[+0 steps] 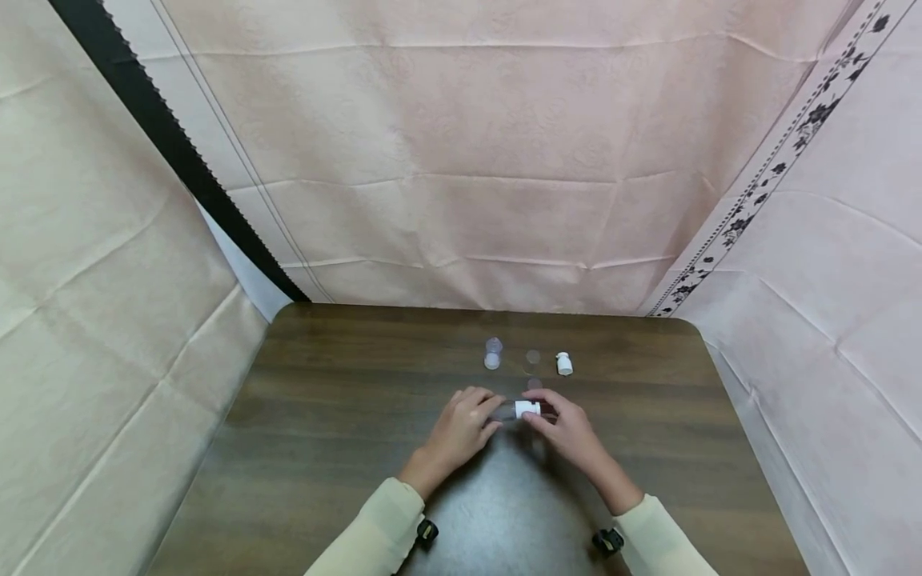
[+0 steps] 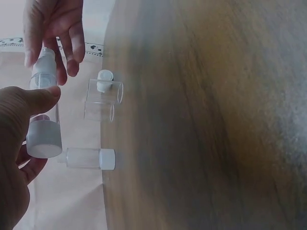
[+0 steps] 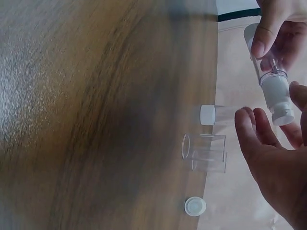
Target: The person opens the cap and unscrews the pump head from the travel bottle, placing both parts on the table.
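Note:
My left hand (image 1: 461,424) holds a small clear pump bottle (image 2: 44,139), thumb and fingers about its transparent body. Its white base end shows in the left wrist view, and a white pump top (image 3: 277,93) caps the other end. Around that pump top my right hand (image 1: 565,428) spreads its fingers loosely, the thumb right at its side and the other fingertips apart from it. Beyond the hands, two clear cylindrical covers (image 3: 206,147) lie on their sides. A second clear bottle with a white end (image 2: 107,159) lies to their left.
A separate small white piece (image 1: 564,364) is on the brown wooden table (image 1: 324,448), right of the clear covers. Pale cloth (image 1: 432,160) hangs behind the table's far edge and along both sides.

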A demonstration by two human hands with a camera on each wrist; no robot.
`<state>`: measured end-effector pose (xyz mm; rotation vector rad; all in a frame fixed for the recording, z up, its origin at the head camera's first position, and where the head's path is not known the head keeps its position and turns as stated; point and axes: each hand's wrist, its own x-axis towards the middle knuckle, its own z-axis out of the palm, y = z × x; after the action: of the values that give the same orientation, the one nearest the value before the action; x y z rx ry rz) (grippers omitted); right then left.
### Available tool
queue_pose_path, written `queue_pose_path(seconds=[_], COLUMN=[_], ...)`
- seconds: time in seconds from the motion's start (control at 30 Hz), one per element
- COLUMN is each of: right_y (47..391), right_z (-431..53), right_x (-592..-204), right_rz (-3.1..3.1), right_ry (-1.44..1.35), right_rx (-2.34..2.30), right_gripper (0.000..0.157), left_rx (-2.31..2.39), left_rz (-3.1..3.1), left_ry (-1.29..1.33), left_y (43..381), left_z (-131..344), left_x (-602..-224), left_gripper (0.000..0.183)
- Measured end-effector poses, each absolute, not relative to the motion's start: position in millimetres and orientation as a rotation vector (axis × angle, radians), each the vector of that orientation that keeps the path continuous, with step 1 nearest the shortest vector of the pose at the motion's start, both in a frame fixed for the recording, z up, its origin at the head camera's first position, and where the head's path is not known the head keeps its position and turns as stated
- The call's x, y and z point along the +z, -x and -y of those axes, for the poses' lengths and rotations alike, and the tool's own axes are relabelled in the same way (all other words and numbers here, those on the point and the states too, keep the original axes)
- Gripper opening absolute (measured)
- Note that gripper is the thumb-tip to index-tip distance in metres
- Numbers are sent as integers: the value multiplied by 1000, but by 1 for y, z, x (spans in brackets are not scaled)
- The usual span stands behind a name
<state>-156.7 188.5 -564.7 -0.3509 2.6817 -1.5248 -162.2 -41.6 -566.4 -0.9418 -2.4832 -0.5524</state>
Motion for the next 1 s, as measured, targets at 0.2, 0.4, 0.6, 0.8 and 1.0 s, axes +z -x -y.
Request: queue_pose_path(seconds=[0.2,0.4,0.6,0.8,1.0], right_y=[158,158,157,156,154], right_z=[-187,-187,-185,-183,-183], right_x=[-564,-564,-563,-562,-565], right_rz=[-2651,-2618,-2652,-2658,-2723], right_ry=[318,326,325,341,393], right_rx=[-1541,-1589,-1591,-1635,-1646], right_gripper=[26,24,23,24,25], left_rx=[-549,-557,-570,-611,-623], left_rz=[2455,2449,2451,2453,2449], left_ry=[946,943,947,944,942], left_y=[162,162,163,163,163], left_z=[39,38,40,41,42], left_x=[-568,-570,-571,-571,-572], left_gripper=[41,40,40,39,39])
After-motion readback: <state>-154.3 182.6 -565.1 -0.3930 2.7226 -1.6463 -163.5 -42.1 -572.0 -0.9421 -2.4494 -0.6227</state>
